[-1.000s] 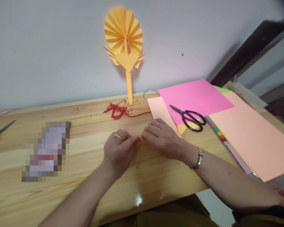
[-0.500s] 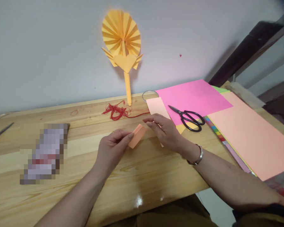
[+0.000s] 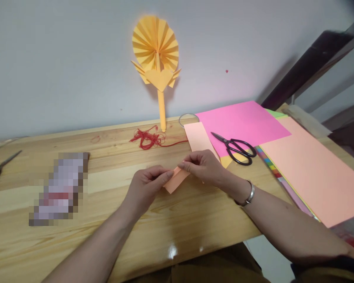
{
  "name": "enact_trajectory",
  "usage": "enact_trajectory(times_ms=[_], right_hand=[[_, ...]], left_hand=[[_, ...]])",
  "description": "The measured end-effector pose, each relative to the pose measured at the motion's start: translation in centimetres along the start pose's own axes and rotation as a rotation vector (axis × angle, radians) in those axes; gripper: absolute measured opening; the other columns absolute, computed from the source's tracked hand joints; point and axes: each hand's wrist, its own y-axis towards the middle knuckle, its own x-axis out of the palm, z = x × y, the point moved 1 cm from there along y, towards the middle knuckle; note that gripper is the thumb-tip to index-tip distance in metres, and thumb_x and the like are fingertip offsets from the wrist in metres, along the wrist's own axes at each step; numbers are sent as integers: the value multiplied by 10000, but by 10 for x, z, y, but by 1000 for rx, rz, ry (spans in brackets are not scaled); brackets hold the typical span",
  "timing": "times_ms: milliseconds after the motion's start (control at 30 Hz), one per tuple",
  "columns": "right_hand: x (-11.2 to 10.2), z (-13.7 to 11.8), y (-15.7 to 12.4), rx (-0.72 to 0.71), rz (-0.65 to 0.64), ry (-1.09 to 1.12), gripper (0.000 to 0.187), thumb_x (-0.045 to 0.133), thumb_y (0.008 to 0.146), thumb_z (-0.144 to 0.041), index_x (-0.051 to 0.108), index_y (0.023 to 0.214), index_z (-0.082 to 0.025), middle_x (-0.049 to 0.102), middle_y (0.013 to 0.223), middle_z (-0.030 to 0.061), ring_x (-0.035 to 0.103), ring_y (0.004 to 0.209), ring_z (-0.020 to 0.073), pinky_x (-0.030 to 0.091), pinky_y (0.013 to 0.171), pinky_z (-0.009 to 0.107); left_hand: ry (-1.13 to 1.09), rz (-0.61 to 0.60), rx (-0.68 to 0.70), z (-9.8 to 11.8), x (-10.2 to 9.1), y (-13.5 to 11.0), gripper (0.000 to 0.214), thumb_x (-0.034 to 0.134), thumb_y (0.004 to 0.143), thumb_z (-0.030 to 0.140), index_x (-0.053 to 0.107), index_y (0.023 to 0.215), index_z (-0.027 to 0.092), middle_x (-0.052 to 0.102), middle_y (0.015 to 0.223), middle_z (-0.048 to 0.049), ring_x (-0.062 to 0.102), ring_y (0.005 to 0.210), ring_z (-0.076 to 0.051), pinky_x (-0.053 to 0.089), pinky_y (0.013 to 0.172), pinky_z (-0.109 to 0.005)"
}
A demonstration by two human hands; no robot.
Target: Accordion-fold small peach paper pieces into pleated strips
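A small peach piece of paper (image 3: pixel 177 182), with a fold along its upper edge, is held over the wooden table between my two hands. My left hand (image 3: pixel 149 186) pinches its left end between thumb and fingers. At the right end, my right hand (image 3: pixel 204 167) pinches the fold, and its fingers hide part of the paper. A longer peach paper strip (image 3: pixel 196 133) lies just behind my right hand, partly covered by it. Black-handled scissors (image 3: pixel 238 151) rest closed to the right, on a pink sheet (image 3: pixel 241 122).
A yellow paper fan flower (image 3: pixel 156 43) leans against the wall. Tangled red thread (image 3: pixel 149 138) lies at its foot. Large peach sheets (image 3: pixel 312 165) are stacked on the right. On the left are a pixelated object (image 3: pixel 60 188) and a dark-handled tool (image 3: pixel 2 167).
My right hand has come down onto the paper and now pinches its folded edge; before, its fingers were beside the right end. My left hand has moved slightly right.
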Motion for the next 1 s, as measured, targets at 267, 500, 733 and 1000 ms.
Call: enact_trajectory(times_ms=[267, 500, 733, 1000], right_hand=[[-2, 4, 2, 88, 104, 42, 303, 608, 739, -435, 579, 628, -154, 489, 549, -28, 413, 509, 83, 329, 456, 210], [-1, 8, 3, 97, 132, 51, 323, 604, 738, -472, 578, 642, -165, 483, 539, -30, 415, 490, 87, 331, 420, 206], [-1, 10, 4, 88, 115, 76, 307, 600, 746, -465, 598, 671, -167, 481, 538, -34, 414, 494, 84, 336, 428, 203], [0, 9, 4, 90, 110, 79, 302, 604, 739, -456, 592, 659, -164, 471, 531, -36, 405, 493, 86, 329, 431, 208]], left_hand=[[-64, 37, -22, -2, -1, 1, 320, 608, 773, 446, 733, 894, 177, 684, 688, -27, 575, 603, -133, 440, 528, -222], [190, 216, 112, 4, 3, -4, 310, 738, 639, 386, 729, 885, 198, 723, 704, -19, 620, 576, -145, 484, 505, -225], [434, 297, 339, 0, 3, -5, 165, 666, 717, 291, 728, 860, 236, 724, 731, 17, 641, 606, -133, 508, 555, -220], [646, 321, 561, 2, 3, -5, 149, 626, 750, 274, 706, 863, 219, 714, 722, 11, 619, 576, -117, 483, 550, -217]])
